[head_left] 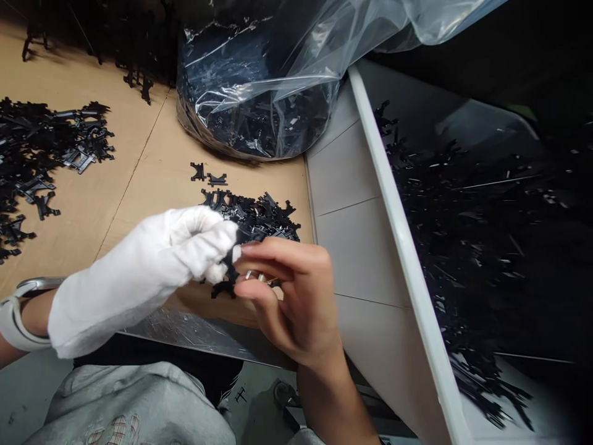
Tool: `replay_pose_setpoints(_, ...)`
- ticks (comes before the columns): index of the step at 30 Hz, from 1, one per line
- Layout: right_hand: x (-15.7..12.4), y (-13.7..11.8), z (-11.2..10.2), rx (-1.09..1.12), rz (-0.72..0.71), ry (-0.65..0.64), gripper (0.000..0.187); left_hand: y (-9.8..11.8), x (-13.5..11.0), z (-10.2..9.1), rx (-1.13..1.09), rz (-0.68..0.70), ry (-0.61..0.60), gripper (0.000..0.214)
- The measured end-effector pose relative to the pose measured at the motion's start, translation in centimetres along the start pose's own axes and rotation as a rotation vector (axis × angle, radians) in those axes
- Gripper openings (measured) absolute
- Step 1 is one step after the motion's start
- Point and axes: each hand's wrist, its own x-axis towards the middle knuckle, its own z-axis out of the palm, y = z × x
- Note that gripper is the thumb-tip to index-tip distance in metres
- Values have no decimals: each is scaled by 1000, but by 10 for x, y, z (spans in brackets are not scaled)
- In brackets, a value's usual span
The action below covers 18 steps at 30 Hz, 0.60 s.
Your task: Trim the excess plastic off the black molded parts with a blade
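Observation:
My left hand wears a white cloth glove, and its fingers are pinched on a small black plastic part held just above the cardboard-covered table. My bare right hand is closed beside it, thumb and forefinger gripping a small metal tool pressed against the same part. Directly behind both hands lies a small pile of similar black parts.
A clear plastic bag full of black parts stands at the back. A white bin holding many black pieces is at the right. Another heap of black parts lies at the left. My lap shows below the table edge.

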Motion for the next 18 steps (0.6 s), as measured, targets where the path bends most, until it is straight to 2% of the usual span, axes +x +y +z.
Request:
replay_pose_setpoints(2,-4,2,-1,-28,60,60,19,-3,1,0,-80,3,-46,22)
replay_pose_setpoints(5,-7,7,-8,-37,122,99,24,-6,4,3,-79,7,-30,25)
replay_pose_setpoints(8,-4,10,-17,-143,139,5,38,-10,10,7,-92,16,-58,23)
replay_pose_setpoints(12,4,13,-23,-303,75,-166,21,-19,18,10,-151,-19,-105,29)
replay_pose_setpoints(15,5,14,-24,-332,72,-219,21,-24,23,13,-191,-62,-99,35)
replay_pose_setpoints(18,2,18,-24,-370,110,-242,26,-22,25,7,35,-10,-94,34)
